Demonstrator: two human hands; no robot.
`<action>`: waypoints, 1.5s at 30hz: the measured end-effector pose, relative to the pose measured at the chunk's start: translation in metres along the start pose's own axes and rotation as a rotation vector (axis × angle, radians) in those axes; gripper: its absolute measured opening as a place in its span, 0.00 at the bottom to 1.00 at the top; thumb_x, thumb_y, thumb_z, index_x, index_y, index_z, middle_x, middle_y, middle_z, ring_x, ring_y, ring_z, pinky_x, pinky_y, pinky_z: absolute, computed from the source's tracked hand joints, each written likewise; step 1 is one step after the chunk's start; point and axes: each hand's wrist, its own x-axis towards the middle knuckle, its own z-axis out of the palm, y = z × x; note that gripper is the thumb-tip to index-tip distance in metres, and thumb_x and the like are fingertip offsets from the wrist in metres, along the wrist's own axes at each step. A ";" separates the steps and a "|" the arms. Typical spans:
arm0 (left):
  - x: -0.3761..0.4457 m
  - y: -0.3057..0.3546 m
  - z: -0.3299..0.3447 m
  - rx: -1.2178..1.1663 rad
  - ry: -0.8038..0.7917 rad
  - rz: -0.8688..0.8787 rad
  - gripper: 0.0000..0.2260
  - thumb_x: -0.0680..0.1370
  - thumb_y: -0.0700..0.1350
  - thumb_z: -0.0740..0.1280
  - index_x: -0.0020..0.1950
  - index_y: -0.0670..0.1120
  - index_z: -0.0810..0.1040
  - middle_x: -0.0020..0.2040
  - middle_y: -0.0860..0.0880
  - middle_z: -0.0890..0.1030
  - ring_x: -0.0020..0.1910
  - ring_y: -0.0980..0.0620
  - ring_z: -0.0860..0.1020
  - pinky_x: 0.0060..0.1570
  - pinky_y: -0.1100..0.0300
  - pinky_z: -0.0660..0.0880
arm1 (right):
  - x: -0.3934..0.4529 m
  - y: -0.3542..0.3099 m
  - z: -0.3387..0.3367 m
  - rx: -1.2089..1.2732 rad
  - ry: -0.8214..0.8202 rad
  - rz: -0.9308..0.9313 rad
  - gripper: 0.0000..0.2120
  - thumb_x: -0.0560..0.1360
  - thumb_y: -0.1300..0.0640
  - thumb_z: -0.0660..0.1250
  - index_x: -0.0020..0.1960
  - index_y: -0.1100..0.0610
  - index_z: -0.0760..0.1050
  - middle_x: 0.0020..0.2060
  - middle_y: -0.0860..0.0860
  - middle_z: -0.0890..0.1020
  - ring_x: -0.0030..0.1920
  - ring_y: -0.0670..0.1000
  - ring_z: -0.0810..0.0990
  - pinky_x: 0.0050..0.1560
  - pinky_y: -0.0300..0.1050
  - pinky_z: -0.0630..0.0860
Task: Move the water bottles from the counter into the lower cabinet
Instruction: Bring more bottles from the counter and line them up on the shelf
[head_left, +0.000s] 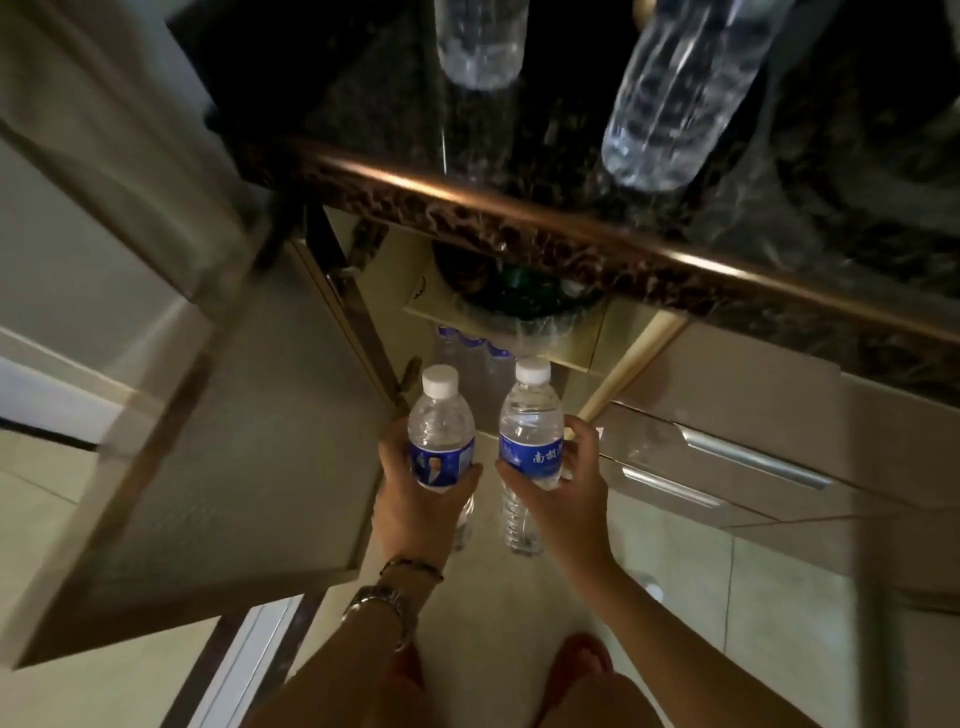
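Fingers (470, 474) of both hands wrapped round clear blue-labelled water bottles (441, 441), just outside open lower cabinet (519, 415). Might knock over bottles stored inside.

Left hand (415, 488), right hand (563, 483): fingers curled, gripping.

Non-task items: two drawers with long metal handles (756, 462) right of the opening, pale tiled floor (805, 613) below, a wristwatch (382, 610) and bracelet (410, 566) on one forearm, dark green objects (524, 291) on an upper shelf, blurred.
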 end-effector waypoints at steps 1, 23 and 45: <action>0.005 -0.013 0.010 0.002 0.008 0.000 0.37 0.62 0.47 0.79 0.66 0.52 0.63 0.59 0.51 0.78 0.54 0.47 0.79 0.48 0.57 0.74 | 0.005 0.015 0.005 0.005 0.003 -0.005 0.31 0.65 0.59 0.78 0.60 0.45 0.64 0.53 0.35 0.75 0.51 0.28 0.76 0.46 0.24 0.73; 0.159 -0.198 0.170 -0.227 -0.029 0.247 0.35 0.64 0.42 0.78 0.63 0.57 0.62 0.62 0.52 0.75 0.59 0.51 0.76 0.58 0.51 0.75 | 0.130 0.250 0.094 0.150 0.073 -0.210 0.34 0.67 0.57 0.77 0.67 0.51 0.64 0.59 0.41 0.78 0.58 0.42 0.78 0.58 0.47 0.78; 0.236 -0.235 0.261 -0.425 -0.051 0.469 0.35 0.65 0.41 0.77 0.67 0.47 0.63 0.57 0.61 0.72 0.53 0.63 0.74 0.47 0.78 0.71 | 0.230 0.316 0.094 0.133 0.338 -0.293 0.33 0.65 0.63 0.78 0.62 0.50 0.63 0.53 0.42 0.79 0.53 0.46 0.81 0.58 0.53 0.77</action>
